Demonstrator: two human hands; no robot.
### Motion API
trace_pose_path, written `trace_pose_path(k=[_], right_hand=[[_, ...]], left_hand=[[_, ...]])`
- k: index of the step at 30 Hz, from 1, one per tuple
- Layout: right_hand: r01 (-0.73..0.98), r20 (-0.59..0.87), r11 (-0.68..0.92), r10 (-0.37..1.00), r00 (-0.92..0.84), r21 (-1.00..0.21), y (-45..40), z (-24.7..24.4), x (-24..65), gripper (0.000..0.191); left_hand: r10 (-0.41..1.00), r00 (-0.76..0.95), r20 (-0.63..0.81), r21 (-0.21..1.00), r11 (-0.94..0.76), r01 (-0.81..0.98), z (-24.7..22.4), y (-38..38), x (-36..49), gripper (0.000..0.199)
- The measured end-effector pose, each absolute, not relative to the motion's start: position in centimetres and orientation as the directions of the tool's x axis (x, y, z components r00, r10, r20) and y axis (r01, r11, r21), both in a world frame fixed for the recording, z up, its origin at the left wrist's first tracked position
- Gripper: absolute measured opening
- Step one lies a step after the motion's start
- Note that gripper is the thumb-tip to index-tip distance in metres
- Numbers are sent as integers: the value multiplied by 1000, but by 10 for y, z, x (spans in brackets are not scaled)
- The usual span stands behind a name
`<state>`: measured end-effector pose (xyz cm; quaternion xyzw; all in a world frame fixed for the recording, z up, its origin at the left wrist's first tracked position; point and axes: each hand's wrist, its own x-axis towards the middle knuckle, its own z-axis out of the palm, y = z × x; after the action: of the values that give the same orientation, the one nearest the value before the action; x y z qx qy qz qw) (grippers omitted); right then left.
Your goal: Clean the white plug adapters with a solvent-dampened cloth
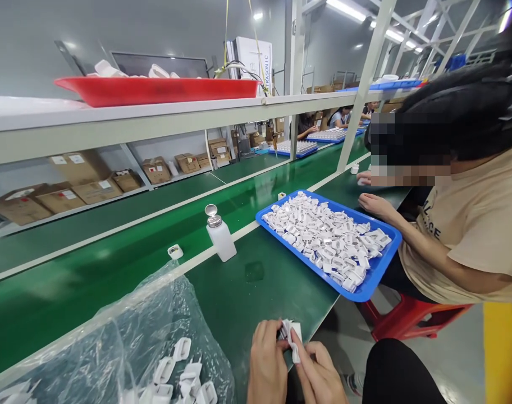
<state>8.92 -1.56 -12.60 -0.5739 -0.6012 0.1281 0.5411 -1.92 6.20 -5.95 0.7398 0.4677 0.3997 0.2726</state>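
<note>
Near the bottom centre, just over the green table's front edge, my left hand [266, 359] and my right hand [319, 373] meet around a small white plastic part [293, 341]. Fingers of both hands are closed on it, one hand at each side. Part of its shape is hidden by the fingertips. Ahead and to the right lies a blue tray [371, 292] heaped with white plastic parts [323, 235]. To the left of my hands, a clear plastic bag [155, 314] has several similar white parts [163, 370] in it.
A white pump bottle [222, 241] stands by the pale rail. One white part [175, 252] sits on the green belt [125, 247]. A red tray [163, 91] is on the shelf above. At the right, a person [462, 224] sits beside the blue tray, hands over the table.
</note>
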Motion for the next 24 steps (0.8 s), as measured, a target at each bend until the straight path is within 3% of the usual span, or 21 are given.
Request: trace_pose_path(k=[7, 13, 19, 24], right_hand=[[499, 486, 322, 839, 243, -805, -12, -118, 98, 51], [453, 253, 185, 963, 92, -872, 16, -72, 111, 47], [423, 178, 108, 976, 129, -900, 38, -51, 121, 39], [271, 89, 10, 956, 278, -962, 32, -46, 145, 45]], left_hand=[[887, 270, 375, 777, -459, 430, -63, 63, -19, 35], [890, 264, 371, 730, -455, 510, -70, 61, -18, 31], [898, 214, 385, 728, -438, 527, -81, 55, -15, 38], [926, 203, 319, 816, -377, 438, -70, 55, -20, 43]])
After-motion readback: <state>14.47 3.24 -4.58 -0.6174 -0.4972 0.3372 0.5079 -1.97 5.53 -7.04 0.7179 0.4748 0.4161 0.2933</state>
